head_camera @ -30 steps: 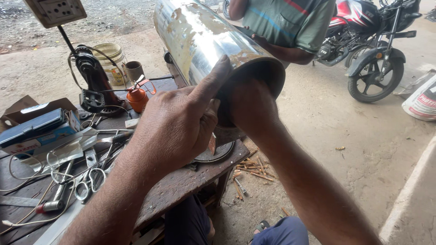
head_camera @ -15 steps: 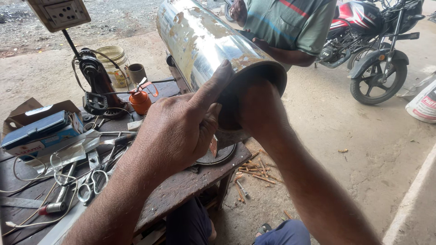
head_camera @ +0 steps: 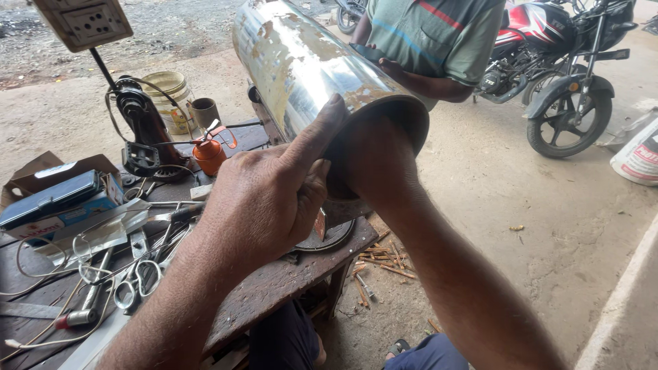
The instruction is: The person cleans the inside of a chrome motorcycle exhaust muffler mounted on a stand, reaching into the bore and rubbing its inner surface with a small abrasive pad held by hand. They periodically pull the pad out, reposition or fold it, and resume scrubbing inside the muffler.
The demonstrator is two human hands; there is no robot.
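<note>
I'm seeing a silver metal cylinder [head_camera: 301, 65] flecked with rust-brown, an orange oil can [head_camera: 209, 155], a red motorcycle [head_camera: 555, 62].

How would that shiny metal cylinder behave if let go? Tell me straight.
The shiny metal cylinder is round and smooth, so it would probably roll. Hollow at its open end, it is likely light for its size. Its polished skin looks slippery; the left hand steadies it.
</note>
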